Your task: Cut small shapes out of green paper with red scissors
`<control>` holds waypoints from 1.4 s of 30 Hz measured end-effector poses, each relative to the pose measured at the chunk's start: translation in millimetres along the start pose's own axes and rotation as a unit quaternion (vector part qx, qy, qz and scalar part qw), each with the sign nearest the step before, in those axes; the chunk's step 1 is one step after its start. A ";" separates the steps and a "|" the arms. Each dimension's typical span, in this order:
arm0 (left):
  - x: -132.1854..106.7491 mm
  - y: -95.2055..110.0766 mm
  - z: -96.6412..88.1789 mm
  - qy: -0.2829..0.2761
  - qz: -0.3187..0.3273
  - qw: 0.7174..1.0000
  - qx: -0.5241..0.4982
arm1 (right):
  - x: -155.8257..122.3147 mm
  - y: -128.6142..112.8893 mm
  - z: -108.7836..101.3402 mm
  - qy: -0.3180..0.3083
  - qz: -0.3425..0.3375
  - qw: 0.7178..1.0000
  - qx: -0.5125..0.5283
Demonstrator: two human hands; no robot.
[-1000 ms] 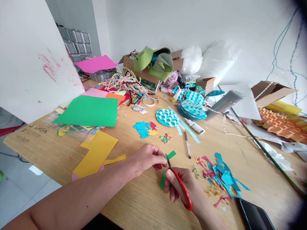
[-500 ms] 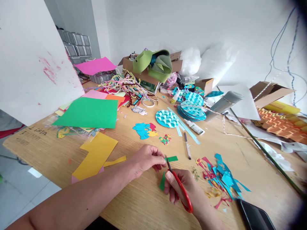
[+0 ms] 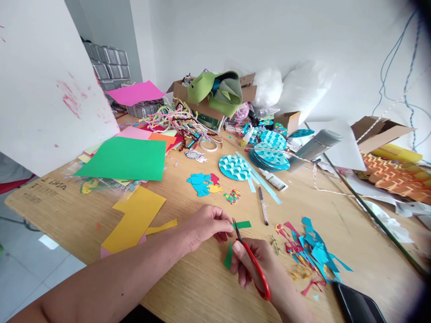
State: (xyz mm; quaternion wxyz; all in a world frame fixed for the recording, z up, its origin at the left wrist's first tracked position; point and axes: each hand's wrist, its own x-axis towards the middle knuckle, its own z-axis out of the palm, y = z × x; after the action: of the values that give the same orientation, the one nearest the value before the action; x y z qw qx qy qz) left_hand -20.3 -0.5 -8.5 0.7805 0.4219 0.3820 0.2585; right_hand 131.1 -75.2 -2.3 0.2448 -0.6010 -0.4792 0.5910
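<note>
My left hand (image 3: 206,225) pinches a small green paper piece (image 3: 243,224) just above the wooden table (image 3: 202,287). My right hand (image 3: 256,264) grips red-handled scissors (image 3: 253,264), whose thin blades point up into the green piece. Part of the green paper (image 3: 228,256) hangs down between both hands. A large green sheet (image 3: 125,159) lies at the left, a yellow sheet (image 3: 134,217) nearer me.
Blue and red paper scraps (image 3: 310,249) lie right of my hands, a black phone (image 3: 357,307) at the near right edge. A pen (image 3: 263,205), glue bottle (image 3: 273,179), blue paper fish (image 3: 202,183) and round blue discs (image 3: 269,152) sit farther back, before cardboard boxes (image 3: 215,96).
The green piece's free end has swung from slanting up to lying level at the scissor blades. Both hands stay almost in place.
</note>
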 end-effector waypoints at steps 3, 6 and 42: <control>0.1 0.0 0.3 0.001 -0.004 1.000 0.008 | -0.2 -0.4 0.3 0.003 -0.003 1.000 0.001; 0.3 -0.5 0.4 0.002 0.000 1.000 0.008 | -0.5 -1.4 0.7 0.000 -0.009 1.000 0.001; -0.5 2.3 -1.2 0.006 -0.008 1.000 0.021 | -1.3 -3.0 1.0 0.001 0.014 1.000 0.003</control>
State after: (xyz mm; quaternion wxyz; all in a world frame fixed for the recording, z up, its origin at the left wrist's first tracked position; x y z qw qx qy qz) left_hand -21.8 0.8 -6.7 0.7711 0.4335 0.3956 0.2468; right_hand 129.5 -75.3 0.7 0.2390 -0.6074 -0.4686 0.5953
